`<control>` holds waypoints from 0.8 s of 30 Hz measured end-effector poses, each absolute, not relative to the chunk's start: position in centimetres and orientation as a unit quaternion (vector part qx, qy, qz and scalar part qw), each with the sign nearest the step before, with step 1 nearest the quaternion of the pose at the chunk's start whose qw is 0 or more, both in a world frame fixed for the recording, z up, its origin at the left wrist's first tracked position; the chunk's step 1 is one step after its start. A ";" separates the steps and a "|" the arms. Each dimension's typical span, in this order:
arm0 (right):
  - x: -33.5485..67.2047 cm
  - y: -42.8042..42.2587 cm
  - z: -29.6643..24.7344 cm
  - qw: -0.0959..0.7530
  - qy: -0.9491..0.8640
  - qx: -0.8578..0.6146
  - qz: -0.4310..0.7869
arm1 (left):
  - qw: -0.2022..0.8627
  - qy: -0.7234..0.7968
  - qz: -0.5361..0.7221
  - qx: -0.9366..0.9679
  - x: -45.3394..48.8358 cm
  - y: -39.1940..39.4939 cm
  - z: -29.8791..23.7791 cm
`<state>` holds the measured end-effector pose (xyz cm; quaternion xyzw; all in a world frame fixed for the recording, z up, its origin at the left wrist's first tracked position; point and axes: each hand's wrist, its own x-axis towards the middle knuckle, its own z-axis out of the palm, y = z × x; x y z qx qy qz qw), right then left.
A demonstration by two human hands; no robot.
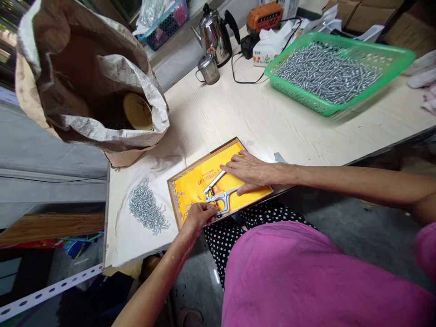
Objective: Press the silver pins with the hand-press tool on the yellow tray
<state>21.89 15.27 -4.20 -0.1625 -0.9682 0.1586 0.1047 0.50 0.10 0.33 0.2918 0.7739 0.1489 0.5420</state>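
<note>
Snap-fastener style hand pliers, silver-grey with a coil spring, lie over a yellow sheet in a shallow cardboard tray. Their handles are spread. My right hand spans the handle ends, fingers on the upper one and thumb at the lower. Beside the jaws, my left hand is closed in a pinch; what sits between its fingertips is too small to make out. Several small metal pins are scattered along the tray's left side. Left of the tray, a pile of similar pins rests on the table.
A green basket full of metal pins stands at the back right. At the left is a large open paper sack. Along the back are a kettle, a metal cup, an orange battery and a tissue box.
</note>
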 end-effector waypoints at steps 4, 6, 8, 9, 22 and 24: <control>21.7 14.1 -3.2 0.068 -0.970 -0.187 0.140 | 0.435 0.788 0.099 0.424 0.0 -0.7 0.1; 21.2 13.5 -2.6 0.051 -0.968 -0.197 0.145 | 0.257 0.797 0.116 0.534 -0.1 -0.8 -0.3; 20.6 13.2 -2.2 0.048 -0.968 -0.203 0.136 | 0.148 0.749 0.141 0.630 0.1 -0.3 -1.2; 20.2 13.2 -2.2 0.058 -0.970 -0.200 0.123 | 0.098 0.719 0.149 0.671 0.1 0.1 -1.9; 18.4 13.0 -3.6 0.105 -0.982 -0.158 0.005 | -0.060 0.636 0.086 0.765 0.8 3.5 -4.1; 18.2 12.6 -3.6 0.088 -0.984 -0.157 0.002 | -0.011 0.647 0.068 0.759 1.4 3.2 -2.9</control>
